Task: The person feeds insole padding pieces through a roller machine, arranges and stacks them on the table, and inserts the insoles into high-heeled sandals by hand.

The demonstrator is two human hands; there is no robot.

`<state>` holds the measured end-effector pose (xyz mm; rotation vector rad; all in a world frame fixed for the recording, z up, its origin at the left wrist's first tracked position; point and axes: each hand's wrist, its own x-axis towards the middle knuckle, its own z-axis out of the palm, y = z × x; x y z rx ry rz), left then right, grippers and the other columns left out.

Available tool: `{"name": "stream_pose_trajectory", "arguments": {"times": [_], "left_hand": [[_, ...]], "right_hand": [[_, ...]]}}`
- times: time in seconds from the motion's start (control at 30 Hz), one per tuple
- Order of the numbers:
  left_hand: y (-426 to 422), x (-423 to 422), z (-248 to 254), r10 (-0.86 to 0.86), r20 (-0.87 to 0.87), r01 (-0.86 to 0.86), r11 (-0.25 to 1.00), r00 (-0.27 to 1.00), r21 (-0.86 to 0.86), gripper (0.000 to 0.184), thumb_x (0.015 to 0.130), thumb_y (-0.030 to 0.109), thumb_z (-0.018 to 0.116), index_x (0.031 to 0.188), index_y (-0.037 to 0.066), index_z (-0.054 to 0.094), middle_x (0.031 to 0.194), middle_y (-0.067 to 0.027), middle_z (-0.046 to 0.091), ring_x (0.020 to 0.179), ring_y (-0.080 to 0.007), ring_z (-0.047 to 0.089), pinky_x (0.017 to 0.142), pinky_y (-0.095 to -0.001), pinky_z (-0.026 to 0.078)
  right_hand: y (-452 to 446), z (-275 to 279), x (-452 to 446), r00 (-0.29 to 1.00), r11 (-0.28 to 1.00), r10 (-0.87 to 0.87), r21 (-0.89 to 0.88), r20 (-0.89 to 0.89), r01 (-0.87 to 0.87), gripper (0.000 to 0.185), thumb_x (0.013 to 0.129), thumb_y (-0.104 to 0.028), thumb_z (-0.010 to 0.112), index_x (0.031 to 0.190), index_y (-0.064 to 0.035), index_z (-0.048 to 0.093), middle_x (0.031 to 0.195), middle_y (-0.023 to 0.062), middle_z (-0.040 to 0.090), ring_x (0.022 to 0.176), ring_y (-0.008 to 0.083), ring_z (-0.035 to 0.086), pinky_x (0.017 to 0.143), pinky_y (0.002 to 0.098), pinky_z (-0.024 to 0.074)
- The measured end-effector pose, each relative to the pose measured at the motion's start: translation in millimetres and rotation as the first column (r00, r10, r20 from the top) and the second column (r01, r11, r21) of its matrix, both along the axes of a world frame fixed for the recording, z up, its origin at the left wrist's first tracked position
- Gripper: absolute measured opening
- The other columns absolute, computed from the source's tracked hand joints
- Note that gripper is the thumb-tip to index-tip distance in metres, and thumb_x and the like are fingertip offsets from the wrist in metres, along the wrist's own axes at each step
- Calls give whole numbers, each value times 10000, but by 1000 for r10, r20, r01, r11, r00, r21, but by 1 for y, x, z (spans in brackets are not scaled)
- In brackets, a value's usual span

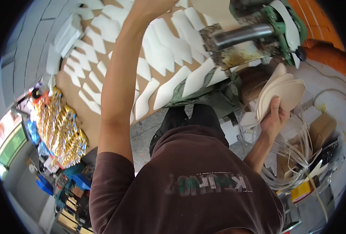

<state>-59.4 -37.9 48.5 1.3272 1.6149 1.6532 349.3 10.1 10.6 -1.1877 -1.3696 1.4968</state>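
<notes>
My right hand [273, 117] grips a stack of thin beige insole-shaped pieces [276, 93], fanned apart at their upper ends, with my thumb pressed on the front one. My left arm stretches up over the brown board table, and my left hand [157, 5] is at the top edge of the view, its fingers mostly cut off. Below and around that hand lie rows of white insole-shaped pieces [171, 39], several overlapping. Others [146, 99] lie along the table's near edge, close to my body.
A green machine [235, 43] with a metal cylinder stands at the upper right, a white piece [288, 23] on its side. Coiled clear tubing [297, 167] and a cardboard box [322, 126] are at the right. Crumpled gold foil [61, 132] lies at the left.
</notes>
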Motion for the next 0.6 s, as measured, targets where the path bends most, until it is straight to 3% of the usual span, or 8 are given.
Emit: {"name": "stream_pose_trajectory", "arguments": {"times": [0.03, 0.1, 0.17, 0.23, 0.33, 0.4, 0.47, 0.6], "left_hand": [[-23, 3, 20, 21, -13, -21, 1000, 1000, -10, 233, 838, -15, 688, 1067, -19, 644, 840, -39, 618, 710, -104, 531, 680, -207, 457], [-71, -1, 47, 301, -57, -305, 947, 952, -99, 210, 836, -20, 700, 1040, -32, 648, 925, -62, 642, 792, -121, 568, 724, -207, 474], [-124, 8, 73, 421, -698, -760, 588, 579, -276, 270, 893, 207, 700, 1128, 73, 704, 1140, -62, 702, 948, -162, 641, 849, -300, 504], [-173, 6, 43, 395, -761, -616, 788, 514, -7, 219, 834, 111, 665, 1038, 32, 663, 986, -60, 629, 819, -190, 554, 760, -295, 462], [-207, 16, -57, 264, -869, -507, 862, 418, 18, 246, 738, -32, 573, 957, 52, 646, 938, -71, 598, 843, -251, 558, 694, -332, 473], [-224, 36, -136, 211, -838, -520, 848, 503, -98, 233, 744, -48, 558, 940, 50, 636, 942, -78, 585, 865, -273, 549, 706, -360, 476], [-243, 53, -188, 42, -732, -410, 850, 679, -331, 266, 750, -22, 667, 1006, 48, 645, 978, -92, 586, 969, -289, 570, 798, -366, 493], [-264, 74, -222, 45, -667, -320, 900, 744, -296, 266, 778, 147, 755, 997, 33, 654, 976, -86, 592, 970, -294, 573, 826, -375, 492]], "right_hand": [[-3, -1, -3, 1000, 1000, 21, -10, -13, -21, 221, 988, -91, 623, 1144, 65, 636, 1077, 125, 696, 891, 140, 657, 826, 241, 528], [-7, -1, -6, 997, 998, 57, -27, -56, -58, 216, 985, -85, 625, 1141, 64, 638, 1075, 124, 698, 884, 141, 660, 823, 239, 529], [-11, -2, -8, 993, 996, 79, -43, -90, -83, 211, 983, -80, 627, 1138, 62, 639, 1073, 123, 699, 876, 142, 664, 820, 237, 530], [-14, -2, -8, 992, 994, 106, -32, -69, -108, 212, 982, -78, 626, 1142, 61, 638, 1071, 122, 699, 876, 141, 663, 816, 236, 529], [-19, -1, -11, 988, 988, 153, 11, -1, -153, 216, 982, -73, 623, 1154, 58, 635, 1066, 119, 700, 878, 138, 663, 807, 231, 529], [-21, 2, -16, 983, 983, 181, -11, 23, -181, 205, 978, -67, 625, 1140, 59, 642, 1067, 119, 700, 876, 138, 662, 801, 228, 528], [-23, 8, -21, 974, 975, 218, -50, 65, -215, 184, 970, -55, 629, 1111, 60, 655, 1069, 119, 700, 871, 137, 661, 790, 224, 525], [-22, 12, -27, 960, 983, 181, -45, 212, -176, 180, 925, -55, 670, 1058, 65, 683, 982, 98, 707, 815, 124, 638, 745, 218, 507]]}}
